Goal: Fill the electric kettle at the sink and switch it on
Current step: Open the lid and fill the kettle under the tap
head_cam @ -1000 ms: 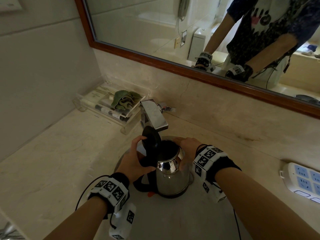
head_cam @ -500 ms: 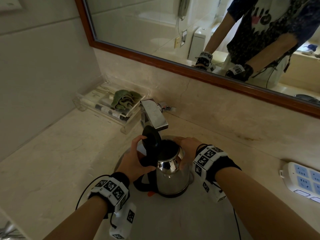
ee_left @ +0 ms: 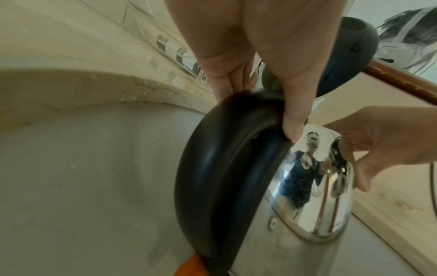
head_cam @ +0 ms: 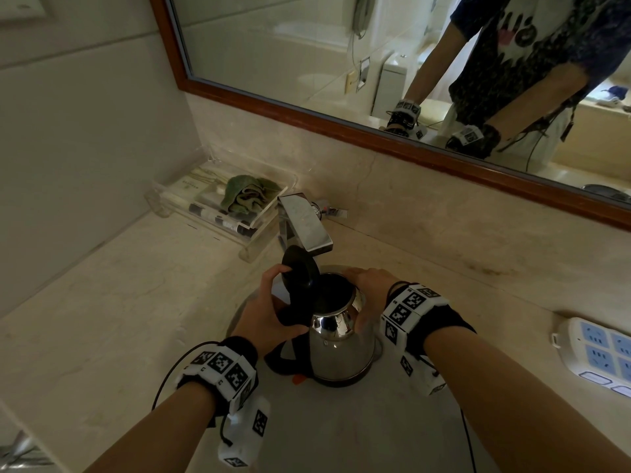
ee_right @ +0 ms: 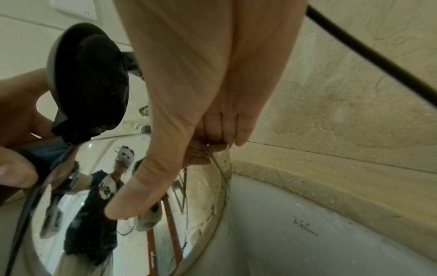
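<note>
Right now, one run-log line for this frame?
kettle: in sink, under faucet | lid: open | left hand: grips handle | right hand: steadies rim | water: none visible

- The faucet [head_cam: 305,224] is overhanging the kettle's [head_cam: 341,346] open mouth at 12 o'clock, its raised lid [head_cam: 300,273] standing just beneath the spout.
- Bare counter [head_cam: 112,302] is lying open at 9 o'clock.
- A power strip [head_cam: 601,356] is occupying 3 o'clock.
</note>
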Tool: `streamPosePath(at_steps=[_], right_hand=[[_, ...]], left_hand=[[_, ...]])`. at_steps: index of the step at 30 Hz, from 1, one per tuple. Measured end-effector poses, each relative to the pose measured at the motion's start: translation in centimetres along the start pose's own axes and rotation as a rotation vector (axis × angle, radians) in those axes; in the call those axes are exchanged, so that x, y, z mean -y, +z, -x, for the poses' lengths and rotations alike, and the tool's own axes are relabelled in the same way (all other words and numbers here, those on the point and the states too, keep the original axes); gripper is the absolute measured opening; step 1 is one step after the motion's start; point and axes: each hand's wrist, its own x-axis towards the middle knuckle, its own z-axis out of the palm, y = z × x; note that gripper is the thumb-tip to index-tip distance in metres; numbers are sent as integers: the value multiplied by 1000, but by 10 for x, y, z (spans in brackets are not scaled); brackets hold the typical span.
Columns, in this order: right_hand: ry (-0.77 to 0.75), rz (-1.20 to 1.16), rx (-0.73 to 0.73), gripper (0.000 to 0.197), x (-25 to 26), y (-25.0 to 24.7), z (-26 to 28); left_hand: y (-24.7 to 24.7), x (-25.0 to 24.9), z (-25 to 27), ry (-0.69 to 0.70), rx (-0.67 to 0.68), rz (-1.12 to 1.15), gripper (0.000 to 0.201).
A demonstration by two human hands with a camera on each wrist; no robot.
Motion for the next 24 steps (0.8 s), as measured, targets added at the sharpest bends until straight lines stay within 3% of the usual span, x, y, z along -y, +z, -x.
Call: streamPosePath(at_steps=[24], right_hand=[[8,20,18,104,2,-1,1]], left_hand=[[0,-2,1,-19,-4,-17,92]])
